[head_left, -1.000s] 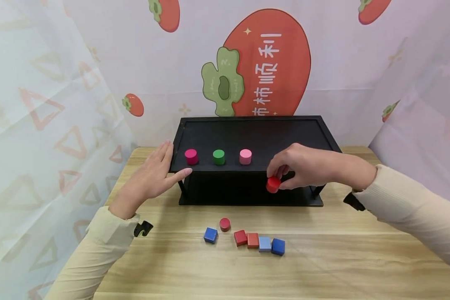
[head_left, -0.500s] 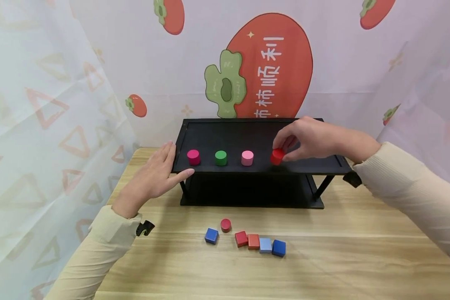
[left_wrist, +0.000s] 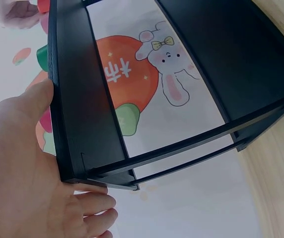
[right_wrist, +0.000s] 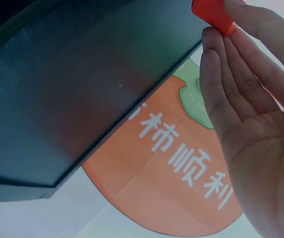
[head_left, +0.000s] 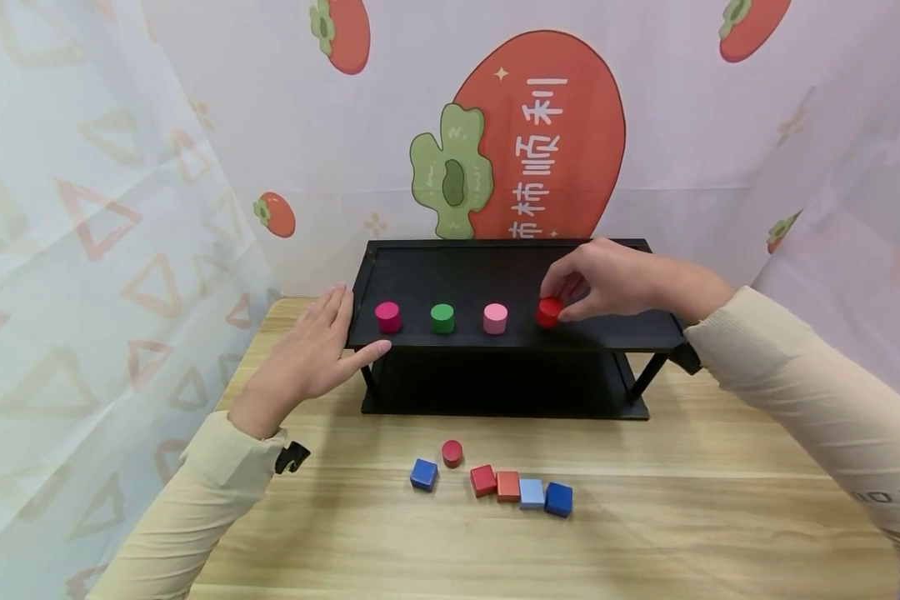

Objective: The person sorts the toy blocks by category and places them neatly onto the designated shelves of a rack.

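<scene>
My right hand (head_left: pixel 607 277) pinches a red cylinder block (head_left: pixel 549 312) between thumb and fingers, low over the front right of the black shelf's (head_left: pixel 450 271) top. In the right wrist view the red cylinder block (right_wrist: pixel 214 14) sits at the fingertips. To its left, a magenta cylinder (head_left: pixel 388 317), a green cylinder (head_left: pixel 442 319) and a pink cylinder (head_left: pixel 495 318) stand in a spaced row along the front edge. My left hand (head_left: pixel 307 350) rests against the shelf's left end with straight fingers, its thumb at the front corner; the left wrist view shows the thumb along the top's edge.
On the wooden table (head_left: pixel 330 533) before the shelf lie a dark red cylinder (head_left: pixel 452 453), a blue cube (head_left: pixel 423 474), and a line of a red cube (head_left: pixel 483 481), an orange-red cube (head_left: pixel 507 486), a light blue cube (head_left: pixel 531 493) and a dark blue cube (head_left: pixel 558 499). Printed cloth hangs behind.
My right hand has lifted the red cylinder from in front of the shelf up to its top, then shifted it slightly left. My left hand stays at the shelf's left end.
</scene>
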A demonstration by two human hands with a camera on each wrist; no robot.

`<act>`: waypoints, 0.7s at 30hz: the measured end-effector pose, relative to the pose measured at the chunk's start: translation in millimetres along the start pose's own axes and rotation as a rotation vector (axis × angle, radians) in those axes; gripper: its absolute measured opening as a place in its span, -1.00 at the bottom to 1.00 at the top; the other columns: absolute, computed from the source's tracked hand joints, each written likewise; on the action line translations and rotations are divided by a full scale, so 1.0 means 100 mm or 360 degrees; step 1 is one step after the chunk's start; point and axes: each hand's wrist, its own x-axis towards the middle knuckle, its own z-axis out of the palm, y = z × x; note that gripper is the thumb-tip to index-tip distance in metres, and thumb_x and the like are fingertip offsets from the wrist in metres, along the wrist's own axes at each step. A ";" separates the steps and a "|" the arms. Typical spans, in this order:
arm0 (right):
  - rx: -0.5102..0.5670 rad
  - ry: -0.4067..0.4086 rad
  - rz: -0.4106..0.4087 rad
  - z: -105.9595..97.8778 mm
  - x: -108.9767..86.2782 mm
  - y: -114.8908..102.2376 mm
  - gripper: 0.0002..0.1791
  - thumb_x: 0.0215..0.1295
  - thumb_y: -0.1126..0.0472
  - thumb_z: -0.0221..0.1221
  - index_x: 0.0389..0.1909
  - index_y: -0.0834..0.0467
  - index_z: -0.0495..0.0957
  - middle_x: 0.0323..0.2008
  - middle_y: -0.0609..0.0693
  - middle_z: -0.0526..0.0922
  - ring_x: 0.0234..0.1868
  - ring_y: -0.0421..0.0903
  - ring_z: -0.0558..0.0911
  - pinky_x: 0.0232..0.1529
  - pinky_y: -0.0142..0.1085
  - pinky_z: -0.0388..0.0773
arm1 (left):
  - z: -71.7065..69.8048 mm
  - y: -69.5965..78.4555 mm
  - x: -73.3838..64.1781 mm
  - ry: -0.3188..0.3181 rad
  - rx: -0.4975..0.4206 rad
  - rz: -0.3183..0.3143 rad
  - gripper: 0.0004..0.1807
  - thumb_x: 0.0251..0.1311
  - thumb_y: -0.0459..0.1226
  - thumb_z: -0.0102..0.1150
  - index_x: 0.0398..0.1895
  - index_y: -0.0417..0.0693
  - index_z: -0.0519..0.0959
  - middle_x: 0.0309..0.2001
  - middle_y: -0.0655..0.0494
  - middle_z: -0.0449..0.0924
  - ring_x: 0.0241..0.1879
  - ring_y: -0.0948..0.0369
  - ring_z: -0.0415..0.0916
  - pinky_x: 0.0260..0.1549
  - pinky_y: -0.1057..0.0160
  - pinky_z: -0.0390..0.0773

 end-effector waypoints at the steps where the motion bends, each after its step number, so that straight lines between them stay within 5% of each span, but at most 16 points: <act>1: 0.0008 -0.0007 0.0000 0.01 0.01 0.00 -0.70 0.24 0.23 0.51 -0.02 0.09 0.75 -0.12 -0.02 0.79 -0.13 -0.14 0.76 0.08 -0.12 0.79 | 0.00 0.00 0.00 0.0001 -0.0001 0.0001 0.20 0.46 0.43 -0.19 0.69 -0.37 -0.21 0.73 -0.29 -0.29 0.72 -0.24 -0.29 0.70 -0.20 -0.21; 21: 0.0001 -0.0037 0.0052 0.06 0.06 -0.01 -0.63 0.25 0.22 0.50 0.07 0.14 0.73 -0.03 0.05 0.80 -0.10 -0.10 0.77 0.13 -0.06 0.78 | 0.03 0.01 0.02 0.0013 -0.0003 -0.0001 0.21 0.46 0.43 -0.17 0.69 -0.37 -0.23 0.73 -0.29 -0.31 0.73 -0.22 -0.31 0.71 -0.19 -0.23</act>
